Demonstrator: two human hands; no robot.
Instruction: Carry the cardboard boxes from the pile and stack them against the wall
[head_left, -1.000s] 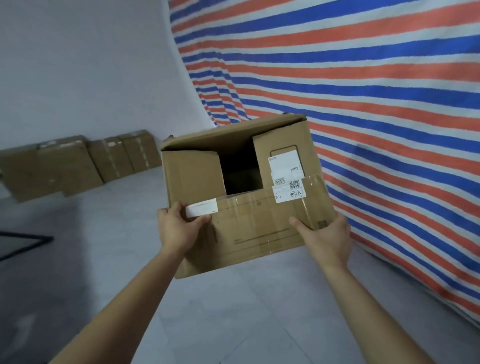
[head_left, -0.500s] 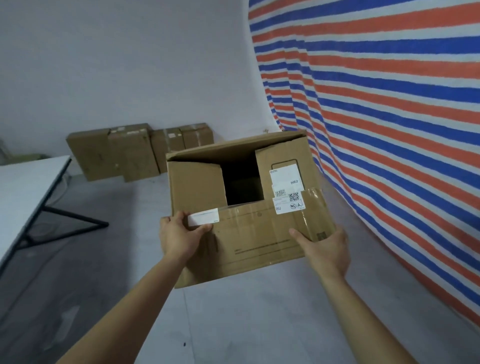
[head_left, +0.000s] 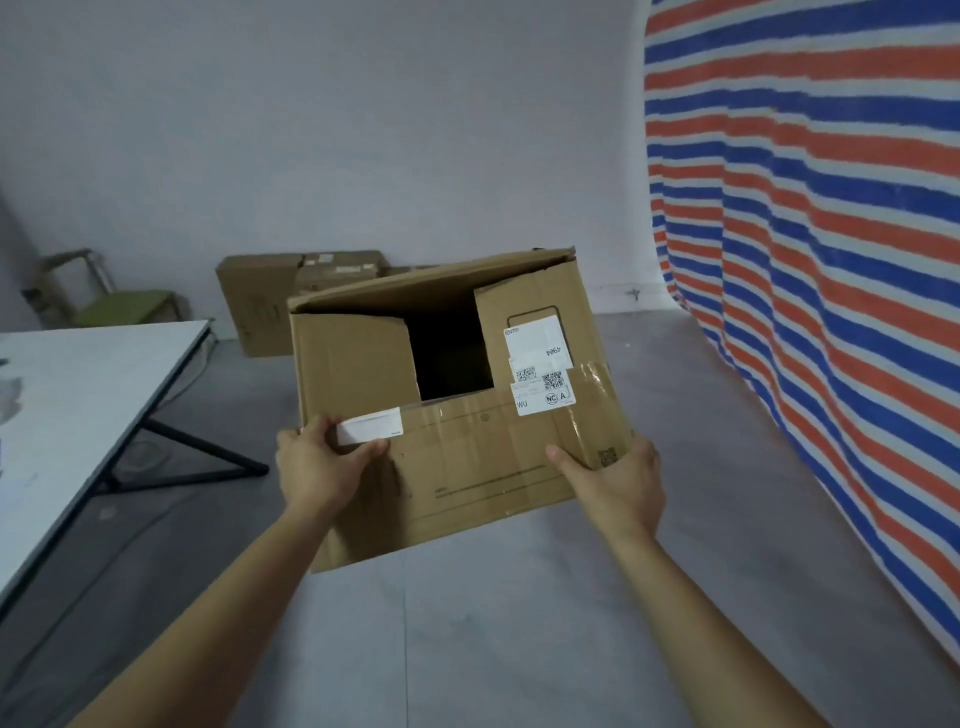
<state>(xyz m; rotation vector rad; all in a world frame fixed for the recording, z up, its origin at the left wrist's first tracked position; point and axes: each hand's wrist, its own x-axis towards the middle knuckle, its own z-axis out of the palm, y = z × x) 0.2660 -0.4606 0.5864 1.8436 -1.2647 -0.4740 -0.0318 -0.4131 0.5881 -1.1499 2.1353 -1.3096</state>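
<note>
I carry a brown cardboard box (head_left: 467, 467) in the air in front of me, its top flaps partly open and white labels stuck on it. My left hand (head_left: 319, 467) grips its near left corner, thumb on top beside a white label. My right hand (head_left: 618, 483) holds the near right corner, thumb on the top face and fingers under the side. Several cardboard boxes (head_left: 270, 301) stand on the floor against the grey wall straight ahead, partly hidden behind the carried box.
A white table (head_left: 78, 415) with black legs stands at the left. A chair with a green seat (head_left: 119, 304) is by the wall behind it. A red, white and blue striped tarp (head_left: 810, 260) hangs along the right. Grey floor lies ahead.
The view has swung left: the tarp slid to the right, the table came in at the left, and the wall boxes now sit straight ahead behind the carried box. Both hands keep their hold.
</note>
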